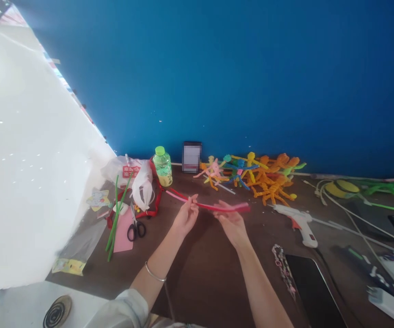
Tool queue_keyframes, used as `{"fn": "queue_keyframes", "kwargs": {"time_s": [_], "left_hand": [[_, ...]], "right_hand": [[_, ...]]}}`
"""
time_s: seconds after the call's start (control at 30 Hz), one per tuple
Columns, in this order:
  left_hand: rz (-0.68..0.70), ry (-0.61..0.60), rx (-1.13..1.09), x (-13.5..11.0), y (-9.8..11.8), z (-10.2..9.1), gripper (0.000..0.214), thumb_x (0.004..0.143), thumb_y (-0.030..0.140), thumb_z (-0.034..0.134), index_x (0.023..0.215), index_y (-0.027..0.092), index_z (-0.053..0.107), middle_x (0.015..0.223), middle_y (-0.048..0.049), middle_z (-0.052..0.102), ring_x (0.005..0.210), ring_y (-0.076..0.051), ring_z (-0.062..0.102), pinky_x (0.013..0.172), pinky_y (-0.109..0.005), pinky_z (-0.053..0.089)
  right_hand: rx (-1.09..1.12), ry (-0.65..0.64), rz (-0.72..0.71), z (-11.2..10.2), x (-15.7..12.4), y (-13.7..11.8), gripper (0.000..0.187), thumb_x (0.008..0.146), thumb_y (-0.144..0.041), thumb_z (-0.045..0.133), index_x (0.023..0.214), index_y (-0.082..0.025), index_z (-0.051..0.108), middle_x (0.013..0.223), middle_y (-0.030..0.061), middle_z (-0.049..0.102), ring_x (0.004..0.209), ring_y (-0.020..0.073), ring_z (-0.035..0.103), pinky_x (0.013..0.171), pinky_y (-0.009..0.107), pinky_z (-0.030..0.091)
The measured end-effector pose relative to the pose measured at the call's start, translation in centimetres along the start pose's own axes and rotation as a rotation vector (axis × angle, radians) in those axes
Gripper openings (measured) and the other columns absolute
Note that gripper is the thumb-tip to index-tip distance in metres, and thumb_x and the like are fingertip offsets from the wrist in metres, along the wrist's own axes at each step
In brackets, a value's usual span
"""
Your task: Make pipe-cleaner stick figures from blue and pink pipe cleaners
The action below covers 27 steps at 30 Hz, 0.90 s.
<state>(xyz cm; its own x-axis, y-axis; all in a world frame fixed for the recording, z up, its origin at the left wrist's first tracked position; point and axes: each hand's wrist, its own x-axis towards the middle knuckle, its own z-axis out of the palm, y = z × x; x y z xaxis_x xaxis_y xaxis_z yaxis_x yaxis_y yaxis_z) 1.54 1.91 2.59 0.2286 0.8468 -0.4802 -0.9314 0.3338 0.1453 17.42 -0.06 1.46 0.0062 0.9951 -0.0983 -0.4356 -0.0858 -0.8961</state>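
Note:
A few long fuzzy pipe cleaners (206,207), red and pink, stretch sideways above the brown table. My left hand (186,218) pinches them near the middle, with thin ends sticking out to the left. Farther along, my right hand (231,228) has its thumb and fingers around the same bundle, whose right end looks smeared by motion. Left of my hands lie green pipe cleaners (115,223), a pink sheet (124,232) and black-handled scissors (136,230). Behind my right hand sit several pipe-cleaner figures (275,180) in orange, yellow, blue and pink.
A green-capped bottle (163,169) and white plastic bag (144,182) stand at the back left. A small framed screen (192,157) leans on the blue wall. To the right lie a glue gun (299,223), a phone (315,291), a white charger (391,307) and cables.

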Motion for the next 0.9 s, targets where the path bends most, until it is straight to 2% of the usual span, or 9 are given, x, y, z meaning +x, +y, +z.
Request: {"fn": "queue_keyframes", "kwargs": {"time_s": [0.1,0.27,0.43,0.53,0.63,0.73,0.8,0.9], "left_hand": [[-0.006,-0.082,0.17,-0.4,-0.7,-0.8,0.02,0.085,0.014,0.046,0.093,0.006,0.062,0.069,-0.0027,0.053,0.053,-0.001,0.049,0.051,-0.007,0.044],[-0.01,-0.143,0.309,-0.5,-1.4,-2.1,0.022,0.078,0.02,0.058,0.096,0.007,0.063,0.072,-0.0036,0.059,0.058,-0.003,0.053,0.06,-0.012,0.045],[0.053,-0.125,0.305,-0.2,-0.7,-1.9,0.03,0.077,0.033,0.058,0.099,0.012,0.061,0.08,-0.0047,0.062,0.074,-0.012,0.059,0.073,-0.026,0.047],[0.128,-0.089,0.201,0.0,0.3,-1.7,0.026,0.08,0.032,0.054,0.097,0.012,0.061,0.072,-0.002,0.058,0.078,-0.012,0.058,0.081,-0.03,0.046],[0.193,-0.078,0.116,0.3,1.2,-1.7,0.023,0.084,0.028,0.048,0.094,0.011,0.06,0.06,0.0023,0.047,0.062,-0.007,0.051,0.075,-0.026,0.046],[0.199,-0.105,0.139,0.5,1.5,-1.8,0.024,0.086,0.027,0.046,0.094,0.01,0.06,0.056,0.005,0.036,0.048,-0.004,0.036,0.058,-0.02,0.042],[0.219,-0.125,0.192,0.5,1.5,-1.8,0.026,0.085,0.028,0.047,0.096,0.008,0.06,0.056,0.0054,0.032,0.045,-0.004,0.029,0.05,-0.019,0.035],[0.276,-0.144,0.252,0.3,1.6,-1.6,0.025,0.083,0.026,0.05,0.097,0.008,0.059,0.058,0.0048,0.033,0.047,-0.004,0.028,0.051,-0.019,0.033]], "right_hand": [[-0.026,-0.025,0.014,1.1,-0.6,1.2,0.036,0.062,-0.025,0.074,0.097,-0.024,0.065,0.095,0.003,0.067,0.073,0.0129,0.062,0.073,0.029,0.051],[0.057,0.024,0.041,2.1,-0.9,2.3,0.019,0.064,-0.035,0.071,0.077,-0.022,0.068,0.083,0.003,0.069,0.068,0.0137,0.063,0.068,0.029,0.053],[0.059,0.036,0.039,2.0,-0.7,1.9,0.021,0.069,-0.038,0.067,0.077,-0.019,0.068,0.077,0.0037,0.069,0.061,0.0128,0.061,0.062,0.028,0.053],[0.053,0.041,0.044,1.6,-0.6,1.7,0.023,0.07,-0.039,0.066,0.077,-0.017,0.067,0.074,0.0049,0.068,0.059,0.0129,0.06,0.059,0.028,0.052],[0.035,0.037,0.04,1.4,-0.6,1.6,0.026,0.073,-0.042,0.062,0.076,-0.017,0.065,0.075,0.0057,0.067,0.059,0.0126,0.059,0.059,0.028,0.05],[-0.033,-0.006,0.017,1.6,-0.8,1.6,0.029,0.077,-0.045,0.056,0.072,-0.017,0.061,0.076,0.0056,0.064,0.058,0.0125,0.056,0.056,0.028,0.047],[-0.119,-0.048,-0.002,1.8,-0.9,1.6,0.032,0.079,-0.048,0.051,0.069,-0.017,0.055,0.076,0.0052,0.062,0.056,0.0119,0.053,0.054,0.027,0.045],[-0.289,-0.116,-0.038,2.1,-1.2,1.5,0.037,0.083,-0.051,0.041,0.066,-0.019,0.049,0.071,0.0036,0.058,0.052,0.011,0.048,0.052,0.026,0.041]]}}
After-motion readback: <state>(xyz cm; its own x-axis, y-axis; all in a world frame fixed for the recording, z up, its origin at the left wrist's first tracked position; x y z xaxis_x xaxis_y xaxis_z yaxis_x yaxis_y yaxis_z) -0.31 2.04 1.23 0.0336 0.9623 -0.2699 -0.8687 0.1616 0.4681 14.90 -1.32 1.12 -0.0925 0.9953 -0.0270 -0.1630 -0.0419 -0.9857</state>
